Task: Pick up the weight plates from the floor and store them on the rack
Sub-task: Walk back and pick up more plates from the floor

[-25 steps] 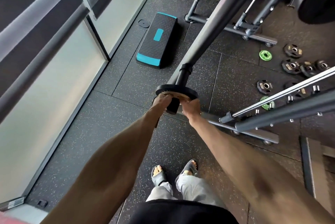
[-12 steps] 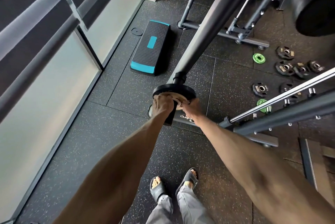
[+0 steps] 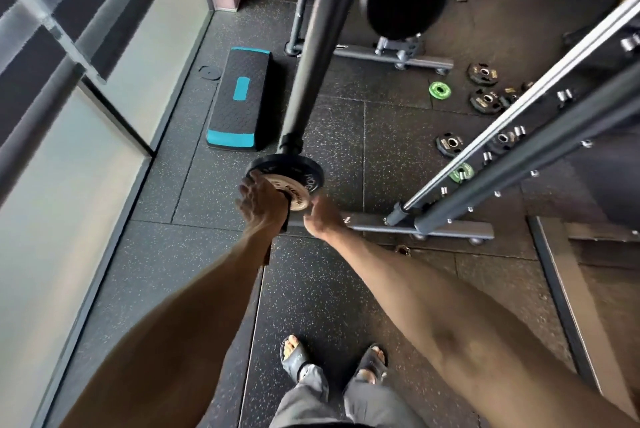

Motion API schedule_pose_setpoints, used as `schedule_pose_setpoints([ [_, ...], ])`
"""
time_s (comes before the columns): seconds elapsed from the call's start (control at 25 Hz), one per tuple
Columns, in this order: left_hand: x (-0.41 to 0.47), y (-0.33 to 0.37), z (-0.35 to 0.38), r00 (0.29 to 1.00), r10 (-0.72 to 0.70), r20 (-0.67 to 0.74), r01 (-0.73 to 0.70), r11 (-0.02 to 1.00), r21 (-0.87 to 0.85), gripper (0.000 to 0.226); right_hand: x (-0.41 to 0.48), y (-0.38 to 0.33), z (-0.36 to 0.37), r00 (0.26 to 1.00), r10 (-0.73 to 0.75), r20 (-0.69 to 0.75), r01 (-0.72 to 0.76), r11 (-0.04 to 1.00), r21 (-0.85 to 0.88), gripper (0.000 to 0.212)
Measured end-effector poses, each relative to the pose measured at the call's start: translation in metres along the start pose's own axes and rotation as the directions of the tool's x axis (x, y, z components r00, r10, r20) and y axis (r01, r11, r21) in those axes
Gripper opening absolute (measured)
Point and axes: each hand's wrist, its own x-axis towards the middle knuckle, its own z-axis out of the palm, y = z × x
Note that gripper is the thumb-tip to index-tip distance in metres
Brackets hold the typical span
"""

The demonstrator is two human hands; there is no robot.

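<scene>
Two bare forearms reach forward and down, nearly straight, toward a dark weight plate that sits on the low end of the rack post, below its collar. The left hand is turned palm inward, fingers curled over the plate's near-left rim and its pale centre label, gripping it. The right hand is just beside the plate's right edge with its fingers bent under; whether it touches or pinches the plate cannot be told. Several more plates lie on the speckled rubber floor well to the right: black plates and a green plate. A black and teal step platform lies further left, near the wall.
</scene>
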Motion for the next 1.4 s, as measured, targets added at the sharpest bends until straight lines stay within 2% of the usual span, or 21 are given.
schedule_pose_setpoints([
  [0.04,-0.009,0.008,-0.003,0.999,0.037,-0.004,-0.037,0.999,0.023,0.056,-0.008,0.011,-0.006,1.0,-0.007,0.02,0.008,0.999,-0.04,0.017],
  [0.16,-0.035,0.044,-0.003,0.992,0.088,0.094,-0.094,0.993,0.068,0.036,-0.028,0.041,-0.031,0.997,-0.032,0.066,0.041,0.99,-0.134,0.009],
  [0.2,-0.046,0.059,0.002,0.985,0.118,0.129,-0.129,0.988,0.085,0.033,-0.034,0.054,-0.041,0.997,-0.046,0.064,0.055,0.988,-0.146,0.021],
  [0.28,-0.07,0.09,0.015,0.956,0.198,0.218,-0.228,0.966,0.123,0.031,-0.045,0.078,-0.062,0.996,-0.075,0.046,0.082,0.984,-0.156,0.028],
  [0.4,-0.124,0.149,0.062,0.856,0.3,0.421,-0.387,0.911,0.139,0.025,-0.072,0.143,-0.107,0.996,-0.086,0.0,0.086,0.993,-0.076,0.023],
  [0.52,-0.202,0.218,0.126,0.755,0.314,0.576,-0.469,0.872,0.139,0.018,-0.107,0.251,-0.16,0.997,-0.056,-0.054,0.055,0.998,-0.024,0.031],
  [0.6,-0.257,0.264,0.172,0.661,0.353,0.662,-0.578,0.802,0.15,0.019,-0.151,0.315,-0.204,0.995,-0.037,-0.089,0.034,0.999,-0.031,0.027],
  [0.72,-0.339,0.338,0.239,0.547,0.426,0.72,-0.698,0.707,0.112,0.028,-0.216,0.415,-0.262,0.985,0.068,-0.157,-0.07,0.997,-0.007,0.027],
  [0.88,-0.431,0.433,0.313,0.415,0.474,0.777,-0.825,0.556,0.101,0.029,-0.255,0.541,-0.319,0.934,0.245,-0.258,-0.216,0.967,0.138,0.025],
  [1.0,-0.477,0.488,0.36,0.334,0.441,0.833,-0.863,0.499,0.083,0.031,-0.268,0.615,-0.359,0.912,0.296,-0.284,-0.259,0.953,0.159,0.028],
  [1.16,-0.495,0.564,0.433,0.25,0.314,0.916,-0.875,0.479,0.075,0.036,-0.242,0.721,-0.403,0.882,0.408,-0.235,-0.359,0.905,0.227,0.031],
  [1.28,-0.49,0.627,0.484,0.247,0.286,0.926,-0.839,0.541,0.057,0.034,-0.203,0.798,-0.446,0.884,0.447,-0.136,-0.421,0.888,0.185,0.032],
  [1.4,-0.475,0.688,0.522,0.282,0.277,0.919,-0.788,0.613,0.057,0.031,-0.159,0.855,-0.499,0.889,0.438,-0.132,-0.421,0.897,0.136,0.029],
])
